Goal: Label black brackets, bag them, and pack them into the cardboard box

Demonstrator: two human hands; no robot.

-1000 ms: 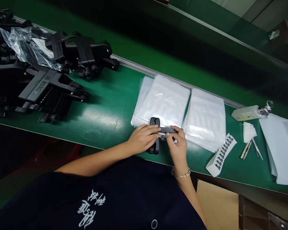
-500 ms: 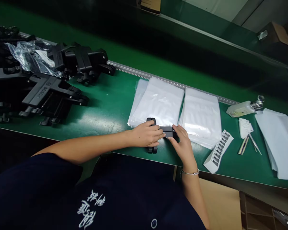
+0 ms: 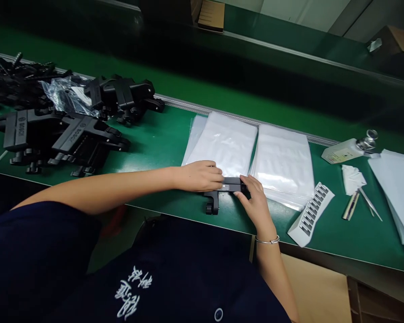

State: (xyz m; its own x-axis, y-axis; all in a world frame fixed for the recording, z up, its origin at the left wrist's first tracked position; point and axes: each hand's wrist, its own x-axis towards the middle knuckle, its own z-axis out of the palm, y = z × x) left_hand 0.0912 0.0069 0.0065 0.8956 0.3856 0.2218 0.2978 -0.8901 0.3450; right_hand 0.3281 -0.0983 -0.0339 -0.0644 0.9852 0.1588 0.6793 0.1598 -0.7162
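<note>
In front of me on the bench lies a black bracket (image 3: 233, 184) with an arm pointing toward me and a small pale label on its side. My right hand (image 3: 255, 195) grips the bracket's right end between thumb and fingers. Over its left part rests my left hand (image 3: 204, 176), fingers closed against the body beside the label and hiding that portion. The bracket partly overlaps the near edge of a stack of clear plastic bags (image 3: 227, 141). A second bag stack (image 3: 283, 161) sits to its right, just beyond my right hand.
Several black BOSCH-marked brackets (image 3: 76, 134) crowd the left side, with a crumpled plastic bag (image 3: 65, 96) among them. Rightward are a white strip holder with dark labels (image 3: 311, 215), tweezers (image 3: 370, 204), a tissue (image 3: 353, 179), a metal-topped bottle (image 3: 345, 151) and white sheets (image 3: 395, 188).
My left hand has shifted slightly left and up along the bracket, exposing the pale label. The bracket's near arm now looks turned. My right hand keeps its grip.
</note>
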